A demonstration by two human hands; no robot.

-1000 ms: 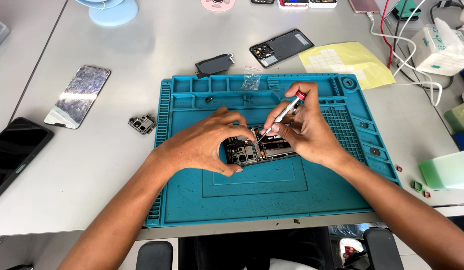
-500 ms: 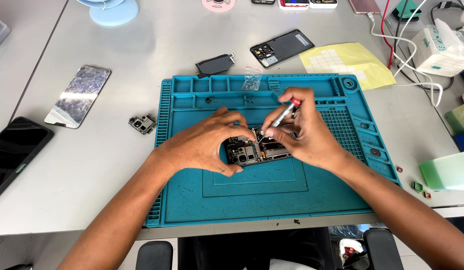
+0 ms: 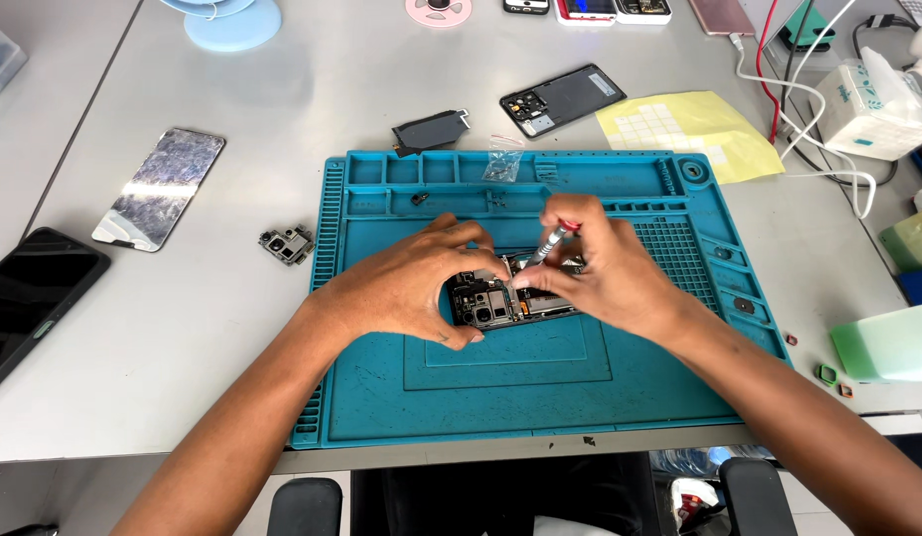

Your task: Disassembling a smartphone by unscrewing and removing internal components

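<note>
An opened phone (image 3: 500, 301), its dark circuit board showing, lies in the middle of a teal work mat (image 3: 540, 397). My left hand (image 3: 406, 283) grips the phone's left end and holds it down. My right hand (image 3: 600, 273) holds a small grey screwdriver (image 3: 547, 245) with a red cap, tilted, its tip on the board near the phone's upper edge. My fingers hide much of the phone's right part.
A black back cover (image 3: 563, 99), a dark flat part (image 3: 431, 130) and a small clear bag (image 3: 502, 159) lie behind the mat. A camera module (image 3: 287, 244), a cracked screen (image 3: 160, 187) and a black phone (image 3: 29, 298) lie left. Yellow sheet (image 3: 689, 129), cables and green blocks (image 3: 883, 342) sit right.
The screwdriver has tipped lower and moved left, toward the phone's upper edge, and my right hand has closed in over it. My left hand stays on the phone.
</note>
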